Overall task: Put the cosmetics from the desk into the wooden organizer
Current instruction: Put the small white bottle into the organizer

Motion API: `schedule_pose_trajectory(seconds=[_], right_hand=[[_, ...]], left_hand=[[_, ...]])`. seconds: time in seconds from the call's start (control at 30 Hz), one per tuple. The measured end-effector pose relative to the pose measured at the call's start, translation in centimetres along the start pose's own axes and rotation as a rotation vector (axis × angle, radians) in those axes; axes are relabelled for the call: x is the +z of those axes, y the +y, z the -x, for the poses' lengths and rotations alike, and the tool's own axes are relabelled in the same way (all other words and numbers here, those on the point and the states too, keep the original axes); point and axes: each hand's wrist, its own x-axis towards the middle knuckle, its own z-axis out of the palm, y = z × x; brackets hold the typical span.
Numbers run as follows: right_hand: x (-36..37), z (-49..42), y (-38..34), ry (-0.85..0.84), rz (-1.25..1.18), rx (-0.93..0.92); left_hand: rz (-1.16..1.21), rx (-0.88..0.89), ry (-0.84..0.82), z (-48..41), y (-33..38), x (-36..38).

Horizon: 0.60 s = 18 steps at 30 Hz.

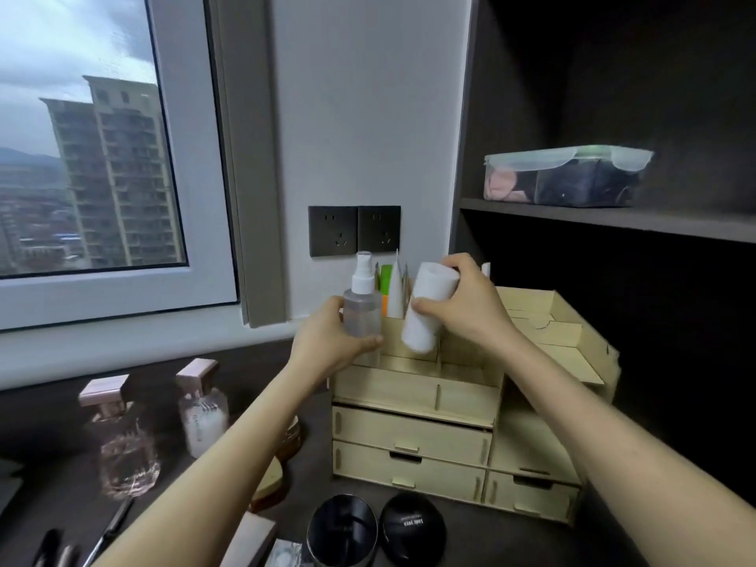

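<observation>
Both hands loaded over the wooden organizer (421, 392): left hand (331, 345) wrapped round the clear spray bottle (362, 306), right hand (466, 304) gripping the tilted white bottle (427, 308); risk is it catching a divider or knocking the tubes (392, 292) behind.

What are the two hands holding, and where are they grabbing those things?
The left hand grips the clear spray bottle around its lower body. The right hand holds the white bottle around its upper part, tilted over the wooden organizer.
</observation>
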Motion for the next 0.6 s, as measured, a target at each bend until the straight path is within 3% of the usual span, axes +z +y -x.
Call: schedule_pose_trajectory(seconds=[0.13, 0.6], right_hand=[[3.2, -0.3, 0.8, -0.093, 0.085, 0.051], [5.2, -1.3, 1.6, -0.087, 0.480, 0.023]], left_hand=[[0.001, -0.012, -0.025, -0.6, -0.4, 0.1], [-0.109, 0.009, -0.094, -1.4, -0.8, -0.9]])
